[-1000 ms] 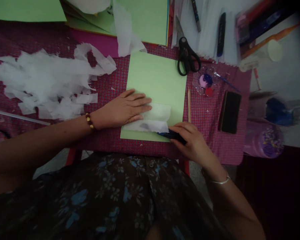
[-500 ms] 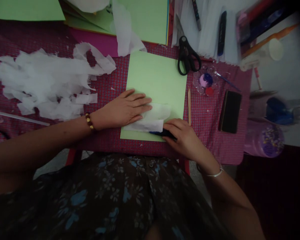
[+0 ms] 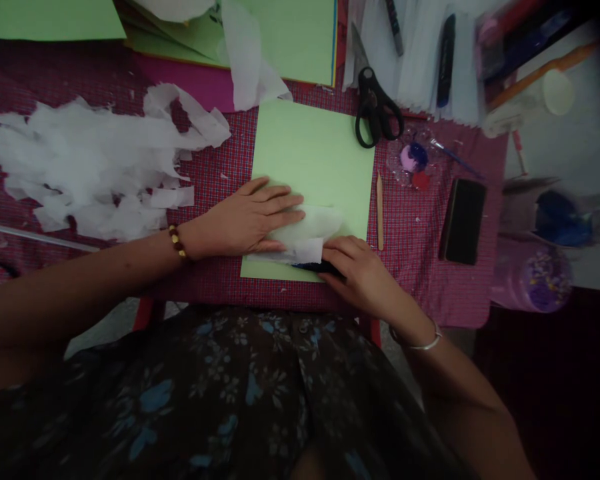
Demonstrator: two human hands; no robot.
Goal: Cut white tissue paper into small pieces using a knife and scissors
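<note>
A light green sheet (image 3: 315, 153) lies on the red checked cloth in front of me. On its lower part rests a piece of thin white paper (image 3: 310, 223), its lower edge folded over into a whiter strip (image 3: 307, 251). My left hand (image 3: 253, 220) lies flat with fingers spread, pressing on the paper's left side. In my right hand (image 3: 360, 270) is a dark, slim object (image 3: 320, 267), gripped between thumb and fingers along the strip's lower edge. Its full shape is hidden by the fingers.
Torn white paper (image 3: 90, 160) is heaped at left. Black scissors (image 3: 375, 110), a wooden stick (image 3: 379, 213), a paint palette (image 3: 413, 160) and a phone (image 3: 463, 220) lie to the right. Green sheets (image 3: 300, 40) are stacked behind; a purple jar (image 3: 545, 277) stands far right.
My right hand has slid slightly left with the dark object, along the folded strip. My left hand has stayed in place, its thumb a little lower on the paper.
</note>
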